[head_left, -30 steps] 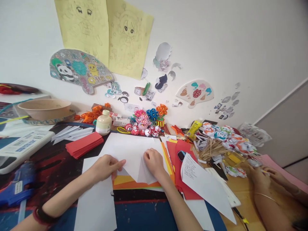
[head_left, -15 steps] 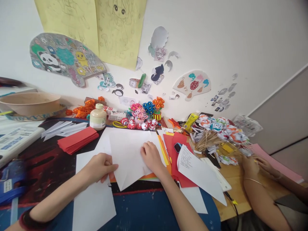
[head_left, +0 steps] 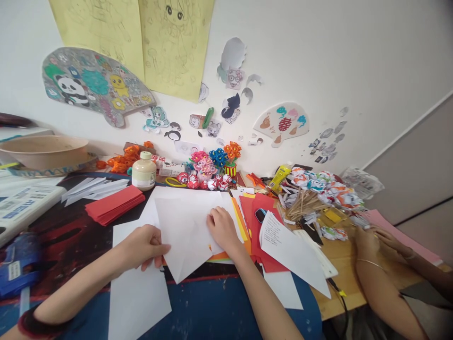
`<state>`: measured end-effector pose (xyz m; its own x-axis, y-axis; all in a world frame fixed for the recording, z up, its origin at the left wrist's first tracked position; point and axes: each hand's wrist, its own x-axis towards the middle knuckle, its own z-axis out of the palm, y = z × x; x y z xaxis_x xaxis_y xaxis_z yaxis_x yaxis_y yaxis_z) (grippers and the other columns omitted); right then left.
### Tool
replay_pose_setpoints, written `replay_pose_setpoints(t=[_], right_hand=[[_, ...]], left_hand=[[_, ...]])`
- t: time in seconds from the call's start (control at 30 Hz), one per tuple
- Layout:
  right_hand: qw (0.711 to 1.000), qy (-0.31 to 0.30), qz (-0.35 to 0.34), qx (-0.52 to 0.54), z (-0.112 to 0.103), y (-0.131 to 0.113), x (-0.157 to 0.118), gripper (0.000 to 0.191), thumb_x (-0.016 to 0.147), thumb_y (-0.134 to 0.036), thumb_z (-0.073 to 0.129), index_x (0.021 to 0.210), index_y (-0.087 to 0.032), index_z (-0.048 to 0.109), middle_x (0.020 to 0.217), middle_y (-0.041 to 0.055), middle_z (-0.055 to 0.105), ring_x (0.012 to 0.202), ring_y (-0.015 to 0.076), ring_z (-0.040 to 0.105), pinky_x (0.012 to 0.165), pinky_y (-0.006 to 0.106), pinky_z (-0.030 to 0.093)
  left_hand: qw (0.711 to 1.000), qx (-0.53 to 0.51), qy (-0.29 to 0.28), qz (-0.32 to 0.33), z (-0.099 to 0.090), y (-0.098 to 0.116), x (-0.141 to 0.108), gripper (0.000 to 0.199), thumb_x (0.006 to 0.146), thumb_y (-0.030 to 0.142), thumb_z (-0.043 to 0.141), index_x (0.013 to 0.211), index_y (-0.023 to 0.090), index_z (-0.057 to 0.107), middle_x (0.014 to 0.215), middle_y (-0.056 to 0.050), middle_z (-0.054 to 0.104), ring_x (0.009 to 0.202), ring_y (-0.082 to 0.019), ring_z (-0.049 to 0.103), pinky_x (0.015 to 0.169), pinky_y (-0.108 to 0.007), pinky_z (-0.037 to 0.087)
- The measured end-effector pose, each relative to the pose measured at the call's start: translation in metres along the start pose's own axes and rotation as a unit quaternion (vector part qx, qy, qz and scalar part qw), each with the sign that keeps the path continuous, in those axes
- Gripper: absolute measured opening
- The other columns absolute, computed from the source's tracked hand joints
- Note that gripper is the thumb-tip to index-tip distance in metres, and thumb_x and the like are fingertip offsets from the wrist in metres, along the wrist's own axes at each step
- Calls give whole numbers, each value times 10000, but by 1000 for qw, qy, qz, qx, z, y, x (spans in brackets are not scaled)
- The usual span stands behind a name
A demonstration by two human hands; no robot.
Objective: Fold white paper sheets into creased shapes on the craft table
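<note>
A creased white sheet (head_left: 187, 231) lies over a stack of papers in the middle of the table, its lower corner pointing toward me. My left hand (head_left: 146, 248) pinches the sheet's left edge between thumb and curled fingers. On its right part rests my right hand (head_left: 221, 229), fingers bent and fingertips on the paper; whether they grip anything is unclear. Below my left hand is another white sheet (head_left: 139, 302). Coloured sheets, orange and red (head_left: 262, 226), stick out right of my right hand.
A glue bottle (head_left: 144, 171) and red paper strips (head_left: 115, 204) stand left of the sheet. A blue glue gun (head_left: 21, 264) lies far left. Paper flowers on sticks (head_left: 307, 203) lie right, near another person's hands (head_left: 368, 241).
My left hand has shifted slightly left with the sheet's left edge. My right hand stays almost in the same place, and a small yellow spot now shows beside it at the sheet's lower edge.
</note>
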<state>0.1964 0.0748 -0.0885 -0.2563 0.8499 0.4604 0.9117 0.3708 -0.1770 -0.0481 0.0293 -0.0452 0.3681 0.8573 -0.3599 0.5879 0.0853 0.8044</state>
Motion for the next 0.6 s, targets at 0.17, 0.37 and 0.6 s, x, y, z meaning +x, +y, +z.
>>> replay_pose_setpoints(t=[0.17,0.37,0.6], right_hand=[[1000,-3,1,5,-1,1,0,188,882,-160,448,699,-204,444,749,11,507,744,164,474,675,272,341],[1000,-3,0,8,-3,1,-1,179,884,-161,448,710,-203,454,755,11,511,748,165,473,675,273,338],[999,-8,19,30,-4,1,1,194,875,-157,461,687,-199,485,736,10,509,739,161,476,667,270,342]], left_hand=[[1000,14,6,-7,0,5,-2,343,734,455,575,588,147,533,559,-54,696,334,-78,439,342,-188,276],[1000,16,7,-11,0,10,-5,365,719,488,579,590,154,511,577,-55,703,338,-79,442,347,-189,285],[996,75,43,-15,-5,13,-4,420,769,536,521,561,172,522,558,-37,676,366,-105,471,410,-212,323]])
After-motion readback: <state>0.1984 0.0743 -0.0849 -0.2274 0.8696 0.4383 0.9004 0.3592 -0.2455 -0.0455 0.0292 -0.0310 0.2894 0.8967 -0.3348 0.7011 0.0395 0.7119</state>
